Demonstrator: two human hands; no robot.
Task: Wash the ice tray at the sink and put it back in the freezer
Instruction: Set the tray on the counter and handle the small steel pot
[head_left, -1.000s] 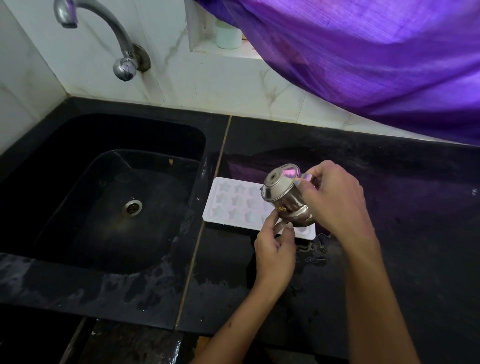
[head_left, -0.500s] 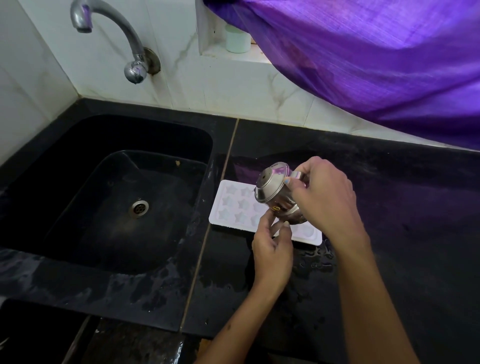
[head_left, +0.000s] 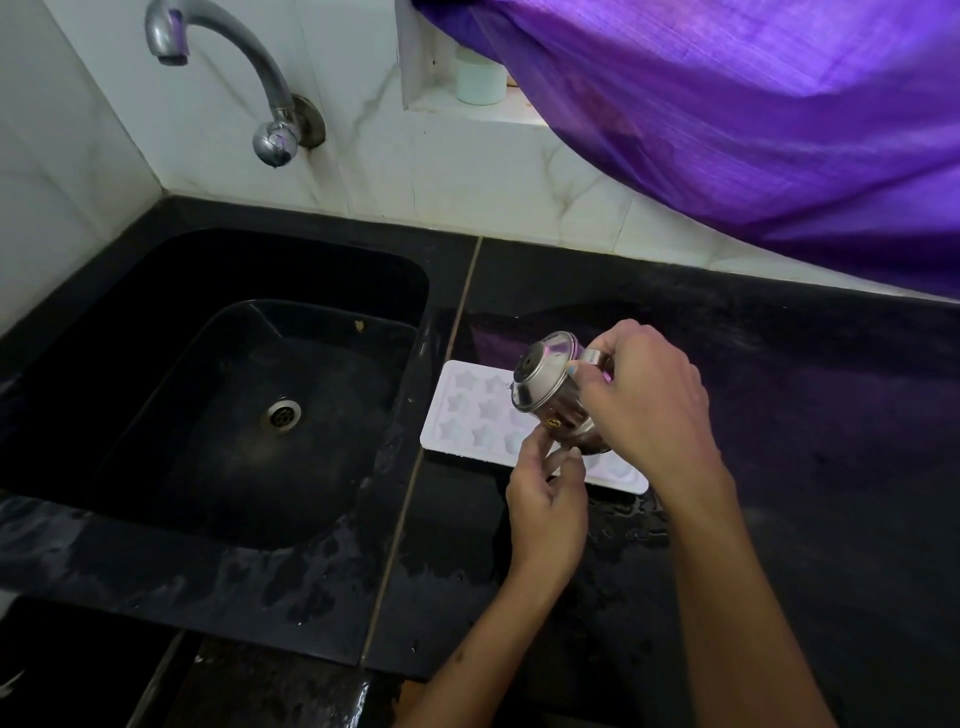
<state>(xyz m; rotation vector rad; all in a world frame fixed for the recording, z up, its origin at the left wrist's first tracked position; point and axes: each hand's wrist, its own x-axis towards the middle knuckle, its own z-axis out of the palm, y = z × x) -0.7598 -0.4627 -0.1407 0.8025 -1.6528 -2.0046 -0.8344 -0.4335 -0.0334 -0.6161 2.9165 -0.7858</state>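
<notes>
Sink at left, set into counter; tap on wall behind it. Ice tray flat on counter, just right of sink. Steel pot tilted above tray, in right hand; left hand in front, below pot. Cup on ledge behind.

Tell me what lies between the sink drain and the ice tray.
In the head view: only bare sink basin, its rim and a counter seam separate drain from ice tray.

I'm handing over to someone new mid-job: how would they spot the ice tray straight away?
Start at the black sink under the wall tap; just right of it runs the wet black counter. The ice tray lies flat there, partly behind both hands. It is the only white thing on the counter, with star-shaped pockets.
</notes>
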